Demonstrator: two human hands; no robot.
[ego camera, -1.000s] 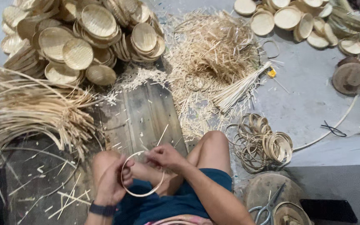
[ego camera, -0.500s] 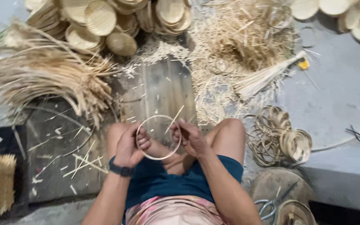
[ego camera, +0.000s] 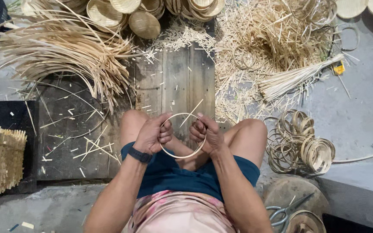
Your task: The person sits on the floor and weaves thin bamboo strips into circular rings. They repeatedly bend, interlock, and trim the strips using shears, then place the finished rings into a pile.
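Both hands pinch a thin pale bamboo strip hoop [ego camera: 182,135] over the lap: left hand [ego camera: 154,133] at nine o'clock, right hand [ego camera: 207,134] at three. Coiled bamboo rings [ego camera: 301,144] lie near at three; round woven bamboo lids [ego camera: 126,15] well apart at twelve.

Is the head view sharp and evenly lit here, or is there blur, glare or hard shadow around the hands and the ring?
Head view: light is soft and even, no glare; only faint shadow under the knees. The left hand, right hand and bamboo ring are sharp, without motion blur. The strip pile stays crisp; frame edges bend slightly from the wide lens.
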